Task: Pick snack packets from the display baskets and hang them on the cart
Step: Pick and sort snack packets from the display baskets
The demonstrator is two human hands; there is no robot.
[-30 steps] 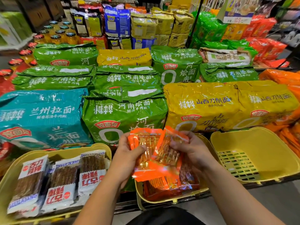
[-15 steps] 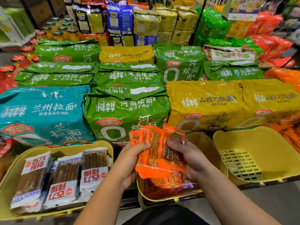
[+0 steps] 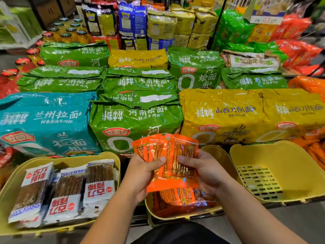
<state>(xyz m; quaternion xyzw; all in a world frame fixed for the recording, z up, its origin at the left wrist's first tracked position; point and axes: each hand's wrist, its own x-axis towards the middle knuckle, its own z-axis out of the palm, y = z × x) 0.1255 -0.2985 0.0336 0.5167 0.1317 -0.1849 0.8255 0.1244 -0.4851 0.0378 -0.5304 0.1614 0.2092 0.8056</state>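
Observation:
A fanned bunch of orange snack packets (image 3: 168, 155) is held up above the middle yellow basket (image 3: 219, 155). My left hand (image 3: 142, 175) grips the bunch from the left, thumb across the front. From the right, my right hand (image 3: 204, 171) pinches the same packets, thumb on the front. More orange packets (image 3: 182, 199) lie in the basket below my hands. The left yellow basket (image 3: 70, 159) holds white and brown snack packets (image 3: 68, 189). No cart is in view.
An empty yellow basket (image 3: 284, 166) with a slotted bottom stands at the right. Behind the baskets lie large noodle multipacks: teal (image 3: 45, 120), green (image 3: 135, 120) and yellow (image 3: 246, 115). Jars (image 3: 70, 32) and more bags fill the back shelves.
Both hands have lifted the orange packets a little higher above the basket and drawn them into a tighter fan. The view has shifted slightly.

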